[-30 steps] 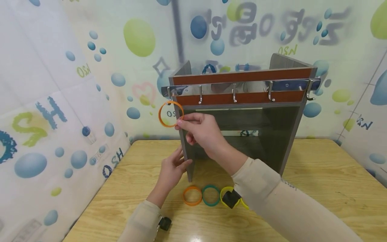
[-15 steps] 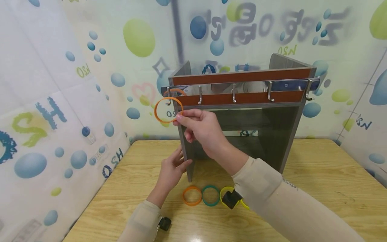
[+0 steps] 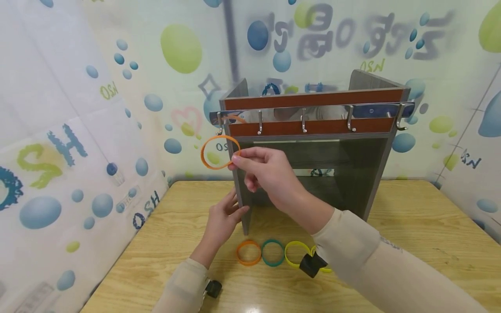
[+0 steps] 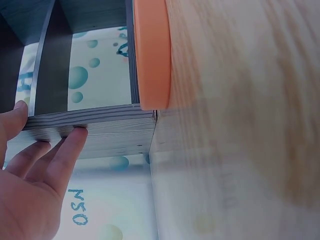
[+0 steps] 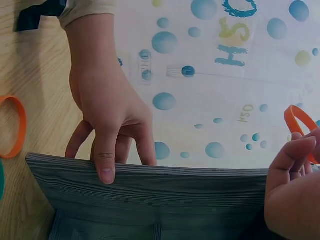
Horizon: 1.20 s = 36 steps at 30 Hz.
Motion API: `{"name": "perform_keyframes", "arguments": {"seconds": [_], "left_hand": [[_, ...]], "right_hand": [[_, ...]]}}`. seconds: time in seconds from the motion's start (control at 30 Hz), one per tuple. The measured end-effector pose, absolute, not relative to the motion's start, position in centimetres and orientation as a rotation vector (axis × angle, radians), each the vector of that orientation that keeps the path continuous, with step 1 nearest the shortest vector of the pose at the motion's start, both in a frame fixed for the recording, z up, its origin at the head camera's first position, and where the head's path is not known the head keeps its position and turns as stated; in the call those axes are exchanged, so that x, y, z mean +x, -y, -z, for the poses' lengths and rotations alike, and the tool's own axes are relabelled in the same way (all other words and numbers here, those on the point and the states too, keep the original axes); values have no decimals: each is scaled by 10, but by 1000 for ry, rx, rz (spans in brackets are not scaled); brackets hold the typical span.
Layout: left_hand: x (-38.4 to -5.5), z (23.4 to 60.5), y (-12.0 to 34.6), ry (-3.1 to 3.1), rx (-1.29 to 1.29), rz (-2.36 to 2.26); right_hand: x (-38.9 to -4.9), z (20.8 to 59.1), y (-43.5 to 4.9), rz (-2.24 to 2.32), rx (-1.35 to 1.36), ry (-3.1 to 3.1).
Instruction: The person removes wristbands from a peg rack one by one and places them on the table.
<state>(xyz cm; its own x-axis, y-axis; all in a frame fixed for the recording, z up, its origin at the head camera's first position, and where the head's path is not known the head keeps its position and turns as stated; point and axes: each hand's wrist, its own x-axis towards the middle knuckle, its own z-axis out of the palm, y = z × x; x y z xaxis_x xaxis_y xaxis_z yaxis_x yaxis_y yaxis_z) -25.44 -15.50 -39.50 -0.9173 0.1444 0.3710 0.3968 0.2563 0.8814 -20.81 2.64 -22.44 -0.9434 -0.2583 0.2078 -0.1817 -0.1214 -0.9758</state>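
My right hand [image 3: 270,174] pinches an orange wristband [image 3: 202,153] between thumb and fingers. The band hangs out to the left of those fingers, just below the leftmost hook [image 3: 219,124] of a metal hook rail [image 3: 282,115]. My left hand [image 3: 222,219] holds the left side panel of a grey wooden shelf [image 3: 243,208], thumb on the inner face and fingers on the outer one, as the right wrist view shows. Another orange wristband [image 3: 248,264] lies on the table before the shelf, with a teal wristband [image 3: 273,264] beside it.
Yellow wristbands [image 3: 291,261] continue the row to the right, partly hidden by the black wrist camera [image 3: 312,264]. The shelf stands on a wooden table [image 3: 422,243]. Behind and beside it hangs a patterned cloth backdrop [image 3: 180,95].
The right hand first raised the orange wristband toward the leftmost hook, then lowered it again, slightly to the right. The left hand has stayed on the panel.
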Motion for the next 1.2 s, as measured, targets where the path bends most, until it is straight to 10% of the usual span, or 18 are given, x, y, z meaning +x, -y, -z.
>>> {"name": "perform_keyframes", "arguments": {"seconds": [1.2], "left_hand": [[-256,397,154,2317,-468,1735]], "right_hand": [[-192,288,-114,1929,-254,-2244]]}}
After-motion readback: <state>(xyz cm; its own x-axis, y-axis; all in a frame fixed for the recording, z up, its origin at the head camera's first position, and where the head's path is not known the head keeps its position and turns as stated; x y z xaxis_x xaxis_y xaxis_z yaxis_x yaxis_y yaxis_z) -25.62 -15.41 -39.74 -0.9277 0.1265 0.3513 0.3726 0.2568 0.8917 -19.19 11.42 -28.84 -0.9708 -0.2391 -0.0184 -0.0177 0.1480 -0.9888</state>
